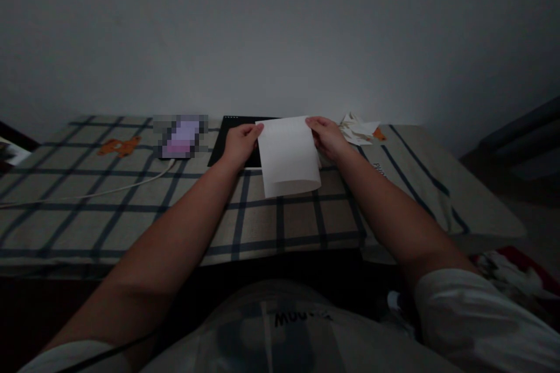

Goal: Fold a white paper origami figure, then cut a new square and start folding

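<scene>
A white sheet of paper [289, 148] is stretched between my two hands above the table, its lower end curling. My left hand [242, 143] pinches the upper left corner between thumb and fingers. At the upper right corner, my right hand [327, 135] grips the same sheet. Beneath the paper and partly hidden by it lies a flat black board or pad [225, 137]. Just beyond my right hand sits a small heap of torn or crumpled white paper [359, 130].
A checked cloth [175, 233] covers the table, which meets a plain wall [280, 29]. On the left lies a phone [181, 137], blurred on screen, with a white cable [118, 189] trailing left. A red container [516, 262] with pale scraps stands low on the right.
</scene>
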`<state>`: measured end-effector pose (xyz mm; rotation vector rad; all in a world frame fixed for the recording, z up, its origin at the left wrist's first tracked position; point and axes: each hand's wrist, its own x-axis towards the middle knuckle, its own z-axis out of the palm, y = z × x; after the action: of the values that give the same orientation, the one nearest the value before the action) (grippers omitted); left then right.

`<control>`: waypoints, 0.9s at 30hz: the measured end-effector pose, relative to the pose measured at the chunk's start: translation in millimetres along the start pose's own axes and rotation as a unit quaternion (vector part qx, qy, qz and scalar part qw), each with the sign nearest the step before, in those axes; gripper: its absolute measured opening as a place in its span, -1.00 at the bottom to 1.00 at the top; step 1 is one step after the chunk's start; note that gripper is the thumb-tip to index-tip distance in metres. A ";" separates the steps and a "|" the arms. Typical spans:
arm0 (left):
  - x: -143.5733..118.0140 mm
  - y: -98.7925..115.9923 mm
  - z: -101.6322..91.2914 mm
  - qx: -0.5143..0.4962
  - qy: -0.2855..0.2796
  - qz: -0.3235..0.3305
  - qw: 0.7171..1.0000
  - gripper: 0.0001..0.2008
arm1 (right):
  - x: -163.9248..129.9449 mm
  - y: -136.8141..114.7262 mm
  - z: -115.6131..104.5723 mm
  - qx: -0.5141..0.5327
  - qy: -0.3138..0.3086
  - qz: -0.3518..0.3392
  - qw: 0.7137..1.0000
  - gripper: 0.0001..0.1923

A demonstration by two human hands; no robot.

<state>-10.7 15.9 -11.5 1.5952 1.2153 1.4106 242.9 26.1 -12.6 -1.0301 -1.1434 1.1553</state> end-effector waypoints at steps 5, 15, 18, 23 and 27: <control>1.6 -2.5 1.0 -0.012 -0.016 -0.002 1.000 -0.55 | 5.6 2.9 -2.5 -0.020 0.038 -0.002 0.999 -0.54; 2.6 -5.5 0.4 -0.021 -0.023 0.003 1.000 -0.53 | 13.3 11.4 -3.3 0.005 0.036 -0.039 0.999 -0.51; 2.2 -4.9 0.7 -0.022 -0.023 0.003 0.999 -0.53 | 13.7 11.3 -4.6 -0.008 0.041 -0.045 0.998 -0.53; 1.0 -2.5 1.5 -0.021 -0.040 0.007 0.999 -0.50 | 13.6 9.5 -5.3 -0.053 0.081 -0.067 0.993 -0.56; 0.8 -2.0 1.8 -0.022 -0.052 0.013 0.998 -0.48 | 14.7 9.5 -6.4 -0.074 0.090 -0.098 0.988 -0.53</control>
<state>-9.4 17.4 -13.4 1.6372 1.1002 1.3443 248.5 41.7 -21.0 -1.0861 -1.1695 0.8147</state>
